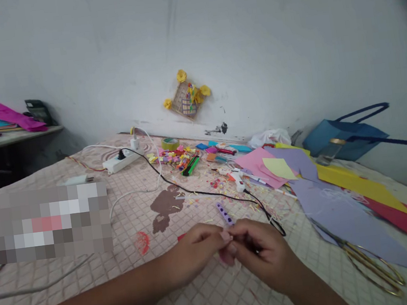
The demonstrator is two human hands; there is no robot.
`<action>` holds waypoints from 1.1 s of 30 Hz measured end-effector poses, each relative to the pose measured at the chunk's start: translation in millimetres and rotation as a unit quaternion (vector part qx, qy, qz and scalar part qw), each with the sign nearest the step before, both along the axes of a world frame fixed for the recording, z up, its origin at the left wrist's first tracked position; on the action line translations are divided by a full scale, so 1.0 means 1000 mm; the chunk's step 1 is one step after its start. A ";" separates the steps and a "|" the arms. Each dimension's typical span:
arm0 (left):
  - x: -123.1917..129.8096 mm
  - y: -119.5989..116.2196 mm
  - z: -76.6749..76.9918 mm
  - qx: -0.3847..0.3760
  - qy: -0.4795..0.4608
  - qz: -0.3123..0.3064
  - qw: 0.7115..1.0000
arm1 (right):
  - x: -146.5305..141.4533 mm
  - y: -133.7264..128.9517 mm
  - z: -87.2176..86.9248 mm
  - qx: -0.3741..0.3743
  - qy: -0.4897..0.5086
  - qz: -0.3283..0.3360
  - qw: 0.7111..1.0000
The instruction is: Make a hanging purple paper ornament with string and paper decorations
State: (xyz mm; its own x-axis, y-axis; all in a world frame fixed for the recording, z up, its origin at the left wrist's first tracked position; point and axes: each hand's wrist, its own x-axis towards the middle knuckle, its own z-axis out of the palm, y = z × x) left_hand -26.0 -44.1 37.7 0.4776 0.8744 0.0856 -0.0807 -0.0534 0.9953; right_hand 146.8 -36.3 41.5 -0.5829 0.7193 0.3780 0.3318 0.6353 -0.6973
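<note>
My left hand and my right hand meet low in the middle of the view, above the patterned tablecloth. Between their fingertips is a small pink paper piece, pinched from both sides. Its exact shape is partly covered by my fingers. Just beyond my hands lies a purple strip with dark spots. A bit of red shows behind my left hand.
A white glue gun with a black cord, a box cutter and paper scraps lie ahead. Gold-handled scissors rest by purple sheets at right. A power strip sits at back left, a blue bag at back right.
</note>
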 end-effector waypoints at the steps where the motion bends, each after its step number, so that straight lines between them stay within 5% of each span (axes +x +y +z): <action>1: -0.001 0.000 0.002 0.007 0.005 0.004 1.000 | 0.000 0.000 0.002 -0.010 -0.005 -0.001 1.000; 11: -0.002 0.000 0.008 0.026 0.039 0.011 0.999 | 0.000 0.001 0.007 -0.034 -0.003 -0.007 0.999; 17: -0.002 0.002 0.001 0.055 0.060 -0.009 0.997 | 0.000 0.001 -0.002 -0.126 0.051 0.008 0.991; 27: -0.004 0.008 0.000 0.085 0.083 -0.005 0.993 | -0.001 0.002 0.003 -0.076 0.036 -0.005 0.996; 33: -0.005 0.009 0.000 0.120 0.108 0.077 0.984 | 0.001 0.001 0.005 -0.093 0.036 -0.028 0.995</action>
